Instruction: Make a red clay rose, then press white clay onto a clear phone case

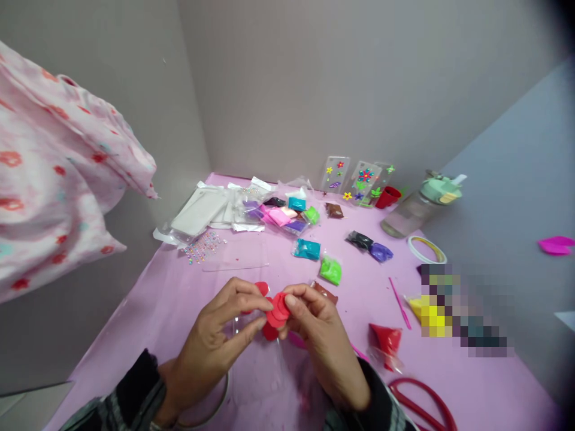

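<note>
Layered red piece [279, 309] — apparently part-built — sits between the left hand [213, 329], pinching one edge, and the right hand [318, 335], pinching the other; finger gaps narrow. Decorated cases [363, 184] at its 1 o'clock look finished; a clear panel [236, 257] toward 10 o'clock — seemingly undecorated.

Pink floral cloth [63, 173], upper left. White packs [200, 209] left of centre, loose coloured gems [202, 248] just below them. Flower-decorated clear cases [336, 173] standing near the back wall [291, 90], right of centre; red cup [389, 197] beside them. Bottle with mint-green lid [406, 212] at right, tilted in view; tape roll [417, 254] lying below it. Thin pink stick [399, 303], lower right. Magenta shape [556, 245], far right edge. Red loop handle [420, 382], bottom right, cut off by frame.
</note>
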Demonstrator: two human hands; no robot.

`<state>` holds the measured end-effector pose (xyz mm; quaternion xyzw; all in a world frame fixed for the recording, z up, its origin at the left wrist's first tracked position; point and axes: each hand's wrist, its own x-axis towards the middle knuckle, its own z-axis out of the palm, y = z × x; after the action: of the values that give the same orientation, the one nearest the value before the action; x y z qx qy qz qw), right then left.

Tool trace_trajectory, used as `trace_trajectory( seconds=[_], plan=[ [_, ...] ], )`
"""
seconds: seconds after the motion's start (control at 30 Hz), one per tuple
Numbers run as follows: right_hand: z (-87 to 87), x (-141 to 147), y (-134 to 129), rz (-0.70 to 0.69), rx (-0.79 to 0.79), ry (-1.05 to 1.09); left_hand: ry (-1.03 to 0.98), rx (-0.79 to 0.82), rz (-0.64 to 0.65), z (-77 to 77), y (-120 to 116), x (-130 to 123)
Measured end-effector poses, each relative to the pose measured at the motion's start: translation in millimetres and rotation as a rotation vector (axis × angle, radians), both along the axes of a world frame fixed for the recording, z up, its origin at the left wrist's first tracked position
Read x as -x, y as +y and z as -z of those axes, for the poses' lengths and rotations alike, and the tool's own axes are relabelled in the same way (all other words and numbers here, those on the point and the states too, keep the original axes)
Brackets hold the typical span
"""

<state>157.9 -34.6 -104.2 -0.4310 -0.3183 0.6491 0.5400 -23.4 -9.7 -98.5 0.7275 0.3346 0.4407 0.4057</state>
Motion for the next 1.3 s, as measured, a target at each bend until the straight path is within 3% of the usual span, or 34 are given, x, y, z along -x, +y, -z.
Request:
trace_trajectory(
  seconds=[0.37, 0.8, 1.0, 1.17, 1.3],
  plan=[
    [-3.8, -1, 1, -0.048, 0.039, 0.047, 0.137, -0.267, 0.05, 4.0, 1, 1],
    [-4.5, -2, -2, -0.053, 0.064, 0.001, 0.122, -0.322, 0.021, 2.2, 1, -2],
    [-5.0, -3, -3, -0.05, -0.008, -0.108, 0.08, -0.137, -0.025, 2.4, -4, -6],
    [-8.6, -1, -5, -0.074, -0.038, -0.12, 0.068, 0.207, -0.118, 5.2, -8, -10],
    [-10.5, 1, -6, -0.087, -0.053, -0.137, 0.023, 0.383, -0.075, 2.7, -9, -11]
  ],
)
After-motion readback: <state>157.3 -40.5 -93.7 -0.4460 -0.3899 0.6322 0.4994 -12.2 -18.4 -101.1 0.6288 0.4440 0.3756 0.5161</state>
